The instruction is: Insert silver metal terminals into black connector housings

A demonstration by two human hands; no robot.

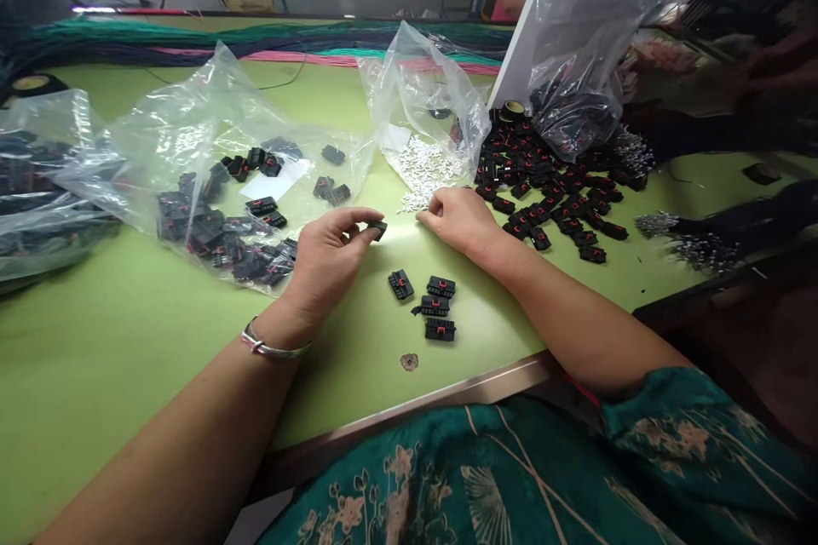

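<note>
My left hand is closed, pinching a black connector housing between thumb and fingers above the table. My right hand rests at the near edge of a heap of small white plugs, fingers bent together at the pile. Whether a plug is between those fingertips is too small to tell. Between my forearms lie several black connector housings with red clips: one tilted housing on the left, and a short column including a lower housing.
An open clear bag of black housings lies left, beside another filled bag. A clear bag stands behind the white plugs. Many loose housings spread at right, near wire bundles. Long wires cross the back.
</note>
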